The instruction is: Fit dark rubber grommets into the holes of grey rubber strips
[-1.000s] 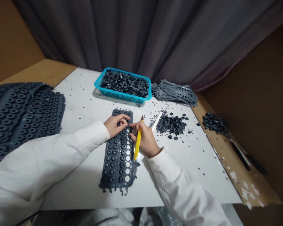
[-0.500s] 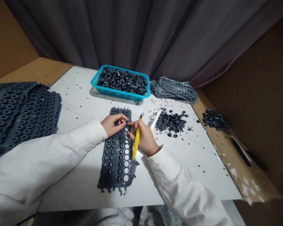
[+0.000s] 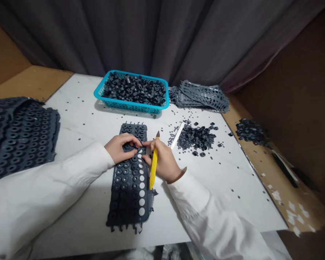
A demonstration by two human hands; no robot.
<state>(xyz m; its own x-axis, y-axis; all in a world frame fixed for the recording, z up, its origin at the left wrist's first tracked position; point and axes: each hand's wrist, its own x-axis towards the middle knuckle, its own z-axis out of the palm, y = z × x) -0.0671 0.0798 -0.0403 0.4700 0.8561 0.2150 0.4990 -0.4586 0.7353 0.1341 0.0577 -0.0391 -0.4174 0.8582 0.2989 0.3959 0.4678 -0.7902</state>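
A dark grey rubber sheet (image 3: 130,180) with rows of moulded rings lies on the table; the near part of its right column shows round white holes. My left hand (image 3: 121,148) rests on its upper half, thumb and fingers closed together at the right column; what they pinch is hidden. From the right, my right hand (image 3: 164,160) meets it, fingertips at the sheet's right edge. A yellow pen-shaped tool (image 3: 153,168), dark tip pointing away, is held in my right hand.
Behind the sheet stands a blue basket (image 3: 97,94) of small black rubber pieces. A loose pile (image 3: 197,139) of pieces and a white strip (image 3: 177,135) lie right. Punched sheets (image 3: 203,96) lie at the back right, stacked ringed sheets (image 3: 21,137) at the left.
The view has shifted slightly, so the sheet and basket appear further left. Both hands stay together at the sheet's right column, and the yellow tool remains in my right hand.
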